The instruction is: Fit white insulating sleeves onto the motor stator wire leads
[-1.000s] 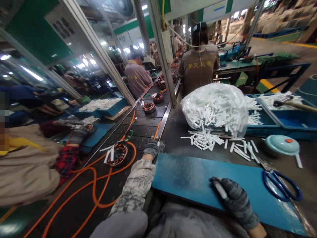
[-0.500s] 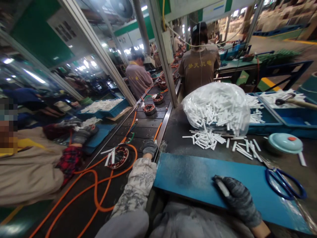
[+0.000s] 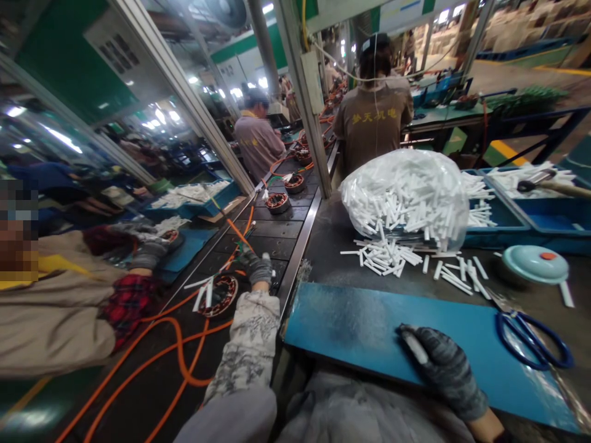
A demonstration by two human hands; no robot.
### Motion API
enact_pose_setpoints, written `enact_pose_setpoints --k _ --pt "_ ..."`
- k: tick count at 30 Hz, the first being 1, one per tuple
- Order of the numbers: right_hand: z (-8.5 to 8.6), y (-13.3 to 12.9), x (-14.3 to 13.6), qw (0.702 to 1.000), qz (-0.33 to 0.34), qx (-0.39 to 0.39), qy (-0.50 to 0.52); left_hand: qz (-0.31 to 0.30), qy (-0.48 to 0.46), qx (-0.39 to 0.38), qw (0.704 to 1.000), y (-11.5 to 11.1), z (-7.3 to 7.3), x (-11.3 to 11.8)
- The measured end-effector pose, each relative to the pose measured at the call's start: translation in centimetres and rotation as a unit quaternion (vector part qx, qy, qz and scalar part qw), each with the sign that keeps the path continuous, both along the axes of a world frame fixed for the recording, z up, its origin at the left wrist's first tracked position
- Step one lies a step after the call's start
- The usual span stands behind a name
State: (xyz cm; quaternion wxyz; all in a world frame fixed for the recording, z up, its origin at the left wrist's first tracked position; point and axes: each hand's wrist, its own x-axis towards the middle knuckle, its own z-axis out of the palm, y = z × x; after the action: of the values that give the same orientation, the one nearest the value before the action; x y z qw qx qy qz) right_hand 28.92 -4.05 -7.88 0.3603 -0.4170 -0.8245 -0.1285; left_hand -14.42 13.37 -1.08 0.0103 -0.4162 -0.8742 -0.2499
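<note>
My left hand (image 3: 258, 269), in a grey glove, is closed on an orange cable (image 3: 239, 232) above the dark conveyor, right beside a wound stator ring (image 3: 225, 295). The cable slants up and left from the fingers. Several white tubes (image 3: 203, 295) lie across the ring's left side. My right hand (image 3: 446, 366), also gloved, rests low over a blue mat (image 3: 351, 320), fingers curled around a short white tube (image 3: 415, 346). Blue-handled scissors (image 3: 530, 341) lie on the mat's right part.
A clear bag of white tubes (image 3: 406, 200) stands behind the mat, with loose tubes (image 3: 388, 257) before it. Blue bins (image 3: 549, 224) and a light-blue lidded bowl (image 3: 534, 264) are at right. A metal post (image 3: 300, 98) rises ahead. A co-worker's gloved hand (image 3: 150, 255) is at left.
My left hand has moved left from the conveyor's edge toward the stator. The cable in it has swung up and left. My right hand has stayed in place.
</note>
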Motion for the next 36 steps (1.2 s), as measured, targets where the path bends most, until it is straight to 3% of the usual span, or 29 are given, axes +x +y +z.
enact_pose_setpoints --k 6,10,20,23,27,30,36 --pt "-1.0 -0.1 0.2 1.000 -0.013 -0.026 -0.001 -0.143 0.073 -0.137 0.977 0.0 -1.7 1.9" --pt "-0.9 -0.1 0.3 1.000 0.002 -0.009 0.002 -0.189 0.097 -0.200 0.957 0.1 -2.3 2.2" --pt "0.0 0.0 0.1 1.000 0.002 -0.004 -0.014 -0.147 0.142 -0.248 0.947 -0.4 -2.6 2.1" --pt "-0.2 0.0 0.2 0.999 0.006 -0.034 0.020 -0.134 0.141 -0.259 0.946 -0.2 -2.6 1.9" --pt "-0.8 -0.2 0.3 0.994 -0.014 -0.097 0.058 -0.073 0.132 -0.275 0.950 0.3 -2.0 0.5" --pt "-1.1 -0.3 0.6 0.994 -0.004 -0.091 0.052 -0.030 0.126 -0.276 0.952 0.3 -1.6 -0.7" --pt "-1.1 -0.1 1.0 0.996 0.005 -0.076 0.042 -0.044 0.126 -0.259 0.957 -0.6 -1.7 -0.9"
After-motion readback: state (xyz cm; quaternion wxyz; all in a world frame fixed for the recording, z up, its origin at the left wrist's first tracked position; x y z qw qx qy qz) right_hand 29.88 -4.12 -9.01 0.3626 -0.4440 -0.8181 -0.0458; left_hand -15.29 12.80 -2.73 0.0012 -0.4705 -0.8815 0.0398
